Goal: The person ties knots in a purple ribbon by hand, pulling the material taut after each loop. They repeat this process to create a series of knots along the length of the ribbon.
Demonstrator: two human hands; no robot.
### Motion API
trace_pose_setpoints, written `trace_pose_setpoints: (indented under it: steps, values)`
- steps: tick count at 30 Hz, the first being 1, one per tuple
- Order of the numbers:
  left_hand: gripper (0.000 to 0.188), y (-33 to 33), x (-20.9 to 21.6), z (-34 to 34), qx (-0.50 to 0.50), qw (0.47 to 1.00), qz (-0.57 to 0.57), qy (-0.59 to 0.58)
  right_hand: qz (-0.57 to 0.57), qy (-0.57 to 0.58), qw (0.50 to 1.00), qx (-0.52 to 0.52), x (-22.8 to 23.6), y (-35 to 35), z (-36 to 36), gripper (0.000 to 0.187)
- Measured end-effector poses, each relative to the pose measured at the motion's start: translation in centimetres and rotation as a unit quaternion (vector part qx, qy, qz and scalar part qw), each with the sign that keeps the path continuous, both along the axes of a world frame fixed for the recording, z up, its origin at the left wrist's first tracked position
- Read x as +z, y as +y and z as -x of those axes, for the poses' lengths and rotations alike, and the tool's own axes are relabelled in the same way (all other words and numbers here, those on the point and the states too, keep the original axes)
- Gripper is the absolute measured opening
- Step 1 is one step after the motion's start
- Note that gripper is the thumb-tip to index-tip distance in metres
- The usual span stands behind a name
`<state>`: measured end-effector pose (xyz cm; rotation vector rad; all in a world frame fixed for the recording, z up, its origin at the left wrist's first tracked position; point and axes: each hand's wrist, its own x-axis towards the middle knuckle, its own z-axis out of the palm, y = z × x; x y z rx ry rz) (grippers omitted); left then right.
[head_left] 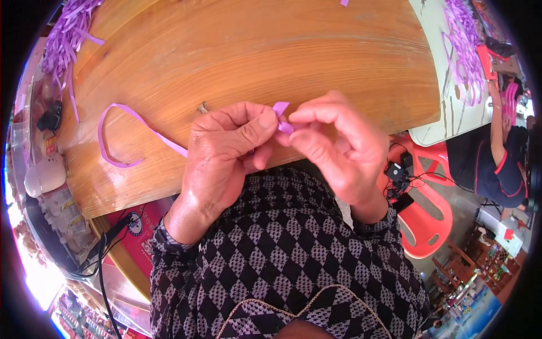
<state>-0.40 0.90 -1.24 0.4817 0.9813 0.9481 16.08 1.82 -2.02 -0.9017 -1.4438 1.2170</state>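
Both hands meet above the near edge of the round wooden table (pixel 254 45): the left hand (pixel 226 152) and right hand (pixel 339 147) each pinch the folded end of a thin purple ribbon strip (pixel 280 116), thumbs pressing the fold tight. Its loose tail loops leftward across the tabletop. Farther off, a purple ribbon pile (pixel 65 37) lies at the table's far-left edge.

Under the wooden table edge (pixel 113 195), below my left forearm: a flat red package or sign (pixel 148 230) with a small round white label. Far left, beside the table: a stack of pale packets (pixel 66 217) with small coloured labels. Lower right, floor level: a blue printed panel (pixel 474 313). No screens seen.
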Motion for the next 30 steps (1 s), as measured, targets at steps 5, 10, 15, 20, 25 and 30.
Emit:
trace_pose_setpoints:
  steps: [5,10,15,20,25,30]
  values:
    - [0.018,-0.3,-0.1,-0.3,0.000,0.999,-0.021,0.025,-0.179,-0.153,0.970,-0.068,-0.7,0.1,0.0,0.016]
    - [0.016,-0.6,1.0,-0.2,-0.036,0.993,-0.098,0.061,-0.182,-0.165,0.966,-0.075,-0.3,0.7,-0.7,0.012]
    - [0.016,-0.6,1.0,0.1,-0.076,0.991,-0.100,0.046,0.016,0.024,0.998,0.051,0.0,0.9,-0.9,0.008]
    - [0.017,-0.6,1.5,0.3,-0.092,0.988,-0.110,0.055,0.173,0.210,0.957,0.099,0.3,0.6,-0.5,0.008]
    - [0.023,-1.5,2.0,-0.3,-0.033,0.968,-0.156,0.192,0.226,0.161,0.957,0.080,1.1,0.3,-0.6,0.007]
    - [0.014,-1.2,2.6,0.3,-0.059,0.956,-0.146,0.247,0.132,0.074,0.987,0.051,0.7,0.1,-1.2,0.007]
